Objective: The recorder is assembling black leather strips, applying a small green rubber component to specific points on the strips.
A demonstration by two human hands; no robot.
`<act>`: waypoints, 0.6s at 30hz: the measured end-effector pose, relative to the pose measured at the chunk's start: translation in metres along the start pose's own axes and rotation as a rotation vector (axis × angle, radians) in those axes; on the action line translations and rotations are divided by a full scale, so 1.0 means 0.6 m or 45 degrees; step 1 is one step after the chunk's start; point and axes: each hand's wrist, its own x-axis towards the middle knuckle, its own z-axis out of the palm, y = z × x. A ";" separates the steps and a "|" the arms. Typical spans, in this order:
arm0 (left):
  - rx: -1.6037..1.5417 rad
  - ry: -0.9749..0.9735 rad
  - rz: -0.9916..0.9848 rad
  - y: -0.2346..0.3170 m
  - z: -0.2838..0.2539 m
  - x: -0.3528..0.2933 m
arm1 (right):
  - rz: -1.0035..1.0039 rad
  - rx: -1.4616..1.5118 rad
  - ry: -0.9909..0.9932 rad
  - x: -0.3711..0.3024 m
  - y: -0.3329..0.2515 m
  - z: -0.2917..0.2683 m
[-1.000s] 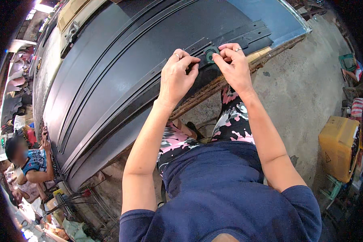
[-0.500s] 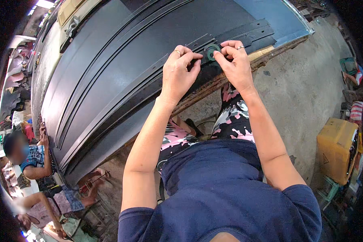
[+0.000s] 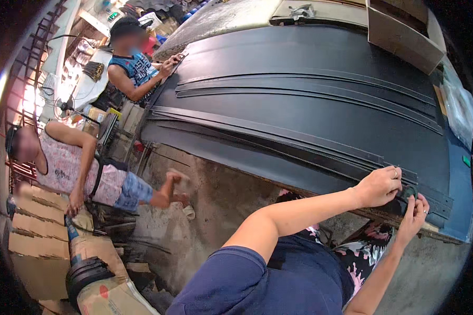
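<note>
Right hand (image 3: 416,212) pinching the green ring (image 3: 411,192) near the right end of the black strips (image 3: 268,131); left hand (image 3: 379,186) over those strips too, its fingertips too hidden to tell their grip.

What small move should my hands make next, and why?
Perhaps bring your left hand to the green ring to steady it: your right hand seems to pinch its edge, and the left is close by, near the black strips.

The head-worn fisheye looks down on the nearby table (image 3: 461,181), apparently angled leftward.
</note>
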 end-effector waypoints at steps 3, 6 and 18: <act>-0.013 0.019 -0.021 -0.003 0.006 0.005 | -0.048 0.025 0.007 0.005 -0.003 0.000; -0.020 0.028 -0.046 -0.006 0.009 0.006 | 0.047 0.026 0.003 0.007 -0.018 0.000; -0.029 0.109 -0.104 -0.001 -0.010 0.015 | 0.004 -0.123 -0.013 0.003 -0.058 -0.004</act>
